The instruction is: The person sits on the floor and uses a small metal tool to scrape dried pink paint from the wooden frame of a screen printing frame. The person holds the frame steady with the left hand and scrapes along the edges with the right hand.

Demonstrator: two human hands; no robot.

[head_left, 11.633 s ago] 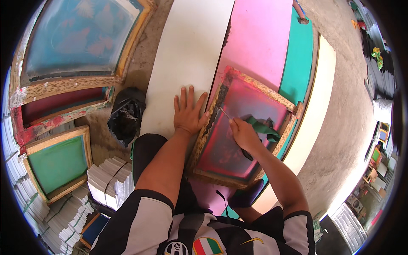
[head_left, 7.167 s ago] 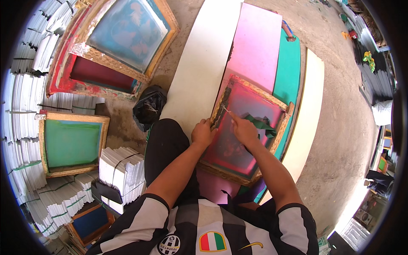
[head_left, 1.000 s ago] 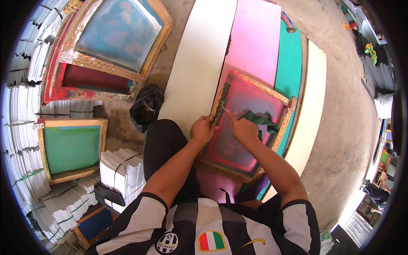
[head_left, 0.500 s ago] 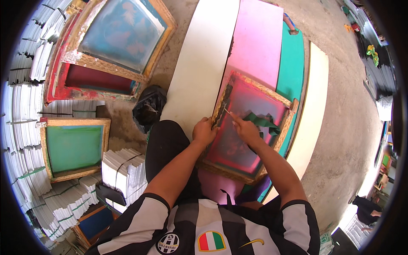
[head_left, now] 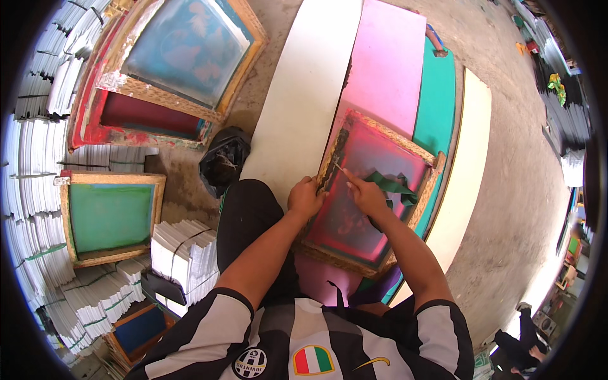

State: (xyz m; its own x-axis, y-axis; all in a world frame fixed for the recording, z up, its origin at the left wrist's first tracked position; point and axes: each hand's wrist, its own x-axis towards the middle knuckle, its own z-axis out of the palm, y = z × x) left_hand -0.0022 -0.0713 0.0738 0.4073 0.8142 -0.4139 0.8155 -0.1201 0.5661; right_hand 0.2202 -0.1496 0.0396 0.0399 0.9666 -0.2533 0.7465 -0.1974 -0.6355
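Note:
In front of me a wooden screen-printing frame (head_left: 415,149) with pink-stained, greyish mesh lies tilted over coloured boards. My left hand (head_left: 305,198) is closed on the left side rail of this frame. Above the mesh, my right hand (head_left: 368,201) pinches a thin, slender tool (head_left: 339,166), its tip pointing at the dark edge of the left rail. Its exact kind is too small to make out. A crumpled dark green strip (head_left: 398,185) lies on the mesh just right of that hand.
White (head_left: 304,82), pink (head_left: 383,69), teal (head_left: 436,95) and cream (head_left: 467,145) boards run lengthwise beneath and beside the frame. Other screens, including a blue one (head_left: 187,54) and a green one (head_left: 113,215), stand at left near paper stacks (head_left: 183,253) and a black bag (head_left: 225,158).
My hands and the tool have barely moved. The view has shifted slightly, and a person in dark clothing at the lower right edge has come further into view.

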